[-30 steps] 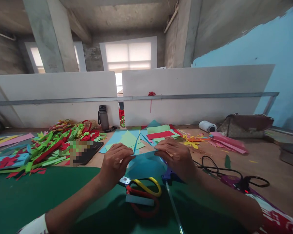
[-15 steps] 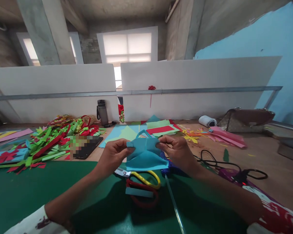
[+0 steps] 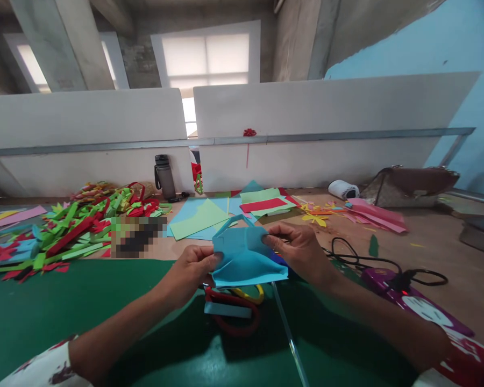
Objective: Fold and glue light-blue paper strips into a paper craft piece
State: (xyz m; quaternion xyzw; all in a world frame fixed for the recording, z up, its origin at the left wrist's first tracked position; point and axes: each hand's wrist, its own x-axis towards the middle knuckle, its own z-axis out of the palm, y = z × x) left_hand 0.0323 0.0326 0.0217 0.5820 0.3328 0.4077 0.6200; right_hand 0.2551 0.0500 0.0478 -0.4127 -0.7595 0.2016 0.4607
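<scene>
A small light-blue bag with a strip handle (image 3: 248, 258) is held up between both hands. My left hand (image 3: 193, 269) pinches its left side, near the lower corner. At the upper right edge, my right hand (image 3: 292, 244) grips it between thumb and fingers. Below the bag on the green surface lie scissors with red and yellow handles (image 3: 236, 330), partly covered by it; a narrow light-blue strip (image 3: 228, 309) rests across the red handle. A clear glue stick (image 3: 290, 336) runs toward the front from a blue tool mostly hidden behind the bag and my right hand.
Green and red strips (image 3: 80, 226) are heaped at the left. Coloured sheets (image 3: 201, 217) lie at the back centre near a dark bottle (image 3: 164, 177). On the right are a purple power strip (image 3: 423, 303) with black cables, pink sheets (image 3: 381, 215) and a handbag (image 3: 411, 186).
My left hand has moved down the bag's left side. The bag now shows more of its handle and sits slightly further right. The camera view has tilted down a little.
</scene>
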